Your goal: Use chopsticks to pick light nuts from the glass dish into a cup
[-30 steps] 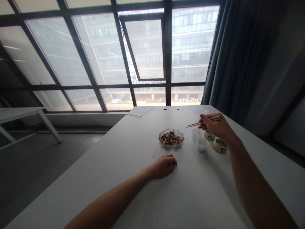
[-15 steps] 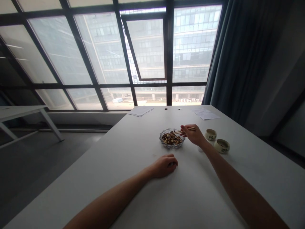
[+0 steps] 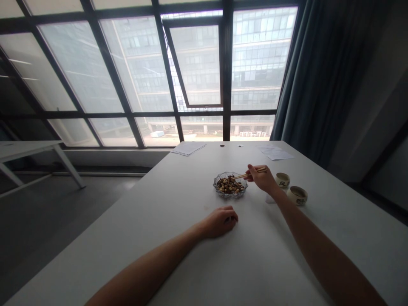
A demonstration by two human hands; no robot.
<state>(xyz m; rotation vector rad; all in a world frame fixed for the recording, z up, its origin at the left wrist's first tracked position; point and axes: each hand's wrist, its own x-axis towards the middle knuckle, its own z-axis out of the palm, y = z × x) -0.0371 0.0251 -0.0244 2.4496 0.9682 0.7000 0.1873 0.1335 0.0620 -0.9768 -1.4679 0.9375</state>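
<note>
My right hand (image 3: 262, 179) holds a pair of wooden chopsticks (image 3: 251, 174), and their tips reach over a scalloped glass dish (image 3: 230, 195) heaped with brown mixed nuts (image 3: 228, 185). I cannot tell whether the tips hold a nut. My left hand (image 3: 219, 222) rests on the white table (image 3: 178, 242), curled shut around nothing visible, in front of the dish and apart from it. Just behind my right wrist, a small white plastic cup (image 3: 270, 199) is mostly hidden.
Two small cream ceramic cups (image 3: 283, 180) (image 3: 297, 195) stand to the right of my right hand. Sheets of paper (image 3: 188, 148) (image 3: 274, 153) lie at the far table edge. Beyond are large windows, a dark curtain, and another table (image 3: 22, 148) to the left.
My right hand has moved left from beside the ceramic cups to the dish, carrying the chopsticks over the nuts. It now hides the white plastic cups. My left hand has stayed put.
</note>
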